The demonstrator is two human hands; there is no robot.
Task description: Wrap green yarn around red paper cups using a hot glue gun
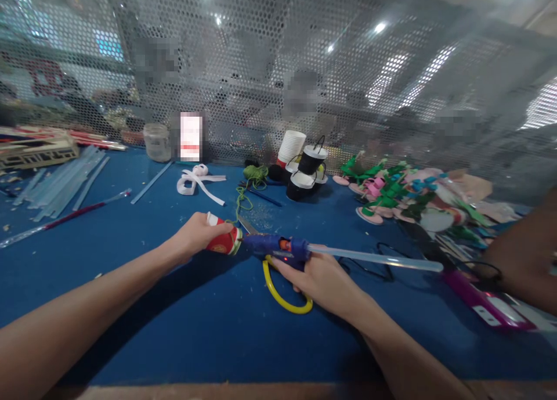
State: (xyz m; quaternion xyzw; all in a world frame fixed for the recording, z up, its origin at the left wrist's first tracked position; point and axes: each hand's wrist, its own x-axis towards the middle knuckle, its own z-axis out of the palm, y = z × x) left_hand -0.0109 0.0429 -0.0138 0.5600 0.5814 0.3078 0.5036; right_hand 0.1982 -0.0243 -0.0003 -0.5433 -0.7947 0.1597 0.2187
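1. The left hand (pixel 198 234) reaches in from the lower left with the forearm stretched low over the blue worktop (pixel 130 307). Its fingers are wrapped over a small red and white cup (pixel 221 240), which lies tipped on its side near the middle of the worktop.
2. The right hand (pixel 319 278) comes in from the lower right, wrist bent a little inward, fingers closed around the grip of a blue glue gun (pixel 278 248).
3. The glue gun points left, its nozzle touching or just beside the cup's end; which of the two cannot be told. A clear glue stick (pixel 378 259) juts out of its back toward the right.
4. The two hands are apart, with the glue gun spanning the gap between them.
5. Yellow-handled scissors (pixel 282 298) lie on the worktop just under the right hand.
6. Farther back stand black and white cups (pixel 308 168), with green and pink craft pieces (pixel 391 194) to their right.
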